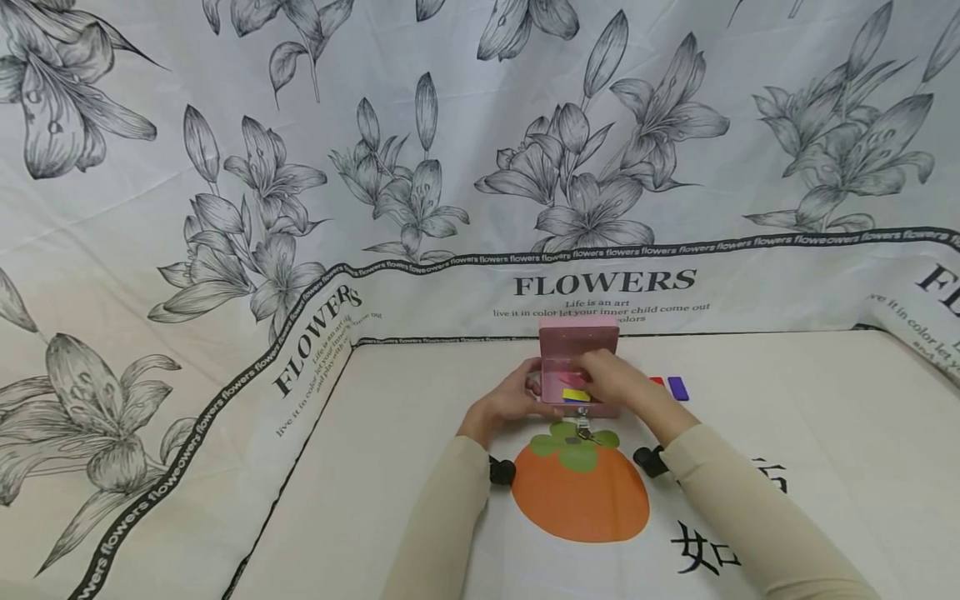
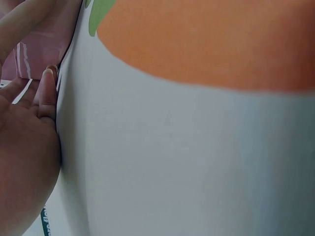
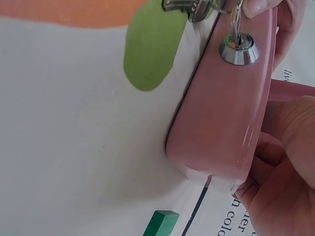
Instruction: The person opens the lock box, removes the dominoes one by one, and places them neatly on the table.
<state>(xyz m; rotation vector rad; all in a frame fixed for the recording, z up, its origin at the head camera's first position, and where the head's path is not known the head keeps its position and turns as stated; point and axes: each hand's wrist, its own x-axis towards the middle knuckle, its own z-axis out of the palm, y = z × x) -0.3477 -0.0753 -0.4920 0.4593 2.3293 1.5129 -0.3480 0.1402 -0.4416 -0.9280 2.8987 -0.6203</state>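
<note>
A pink lockable metal box (image 1: 551, 392) stands on the table with its lid (image 1: 577, 333) raised. Keys (image 3: 197, 7) hang from the lock (image 3: 239, 49) on its front wall. My left hand (image 1: 510, 396) grips the box's left side, thumb at the front. My right hand (image 1: 611, 379) reaches over the right rim into the box; its fingertips are hidden, so what they hold cannot be told. Inside lies a yellow block (image 1: 576, 395), with a bit of blue below it and a bright pink patch (image 1: 572, 378) by the right fingers.
Right of the box lie a purple block (image 1: 678, 388) and a red block (image 1: 657, 382), the latter partly behind the right arm. A green block (image 3: 162, 223) shows in the right wrist view. The white tablecloth (image 1: 375, 467) bears a printed orange persimmon (image 1: 581, 500). A flower-printed curtain (image 1: 420, 300) rises behind.
</note>
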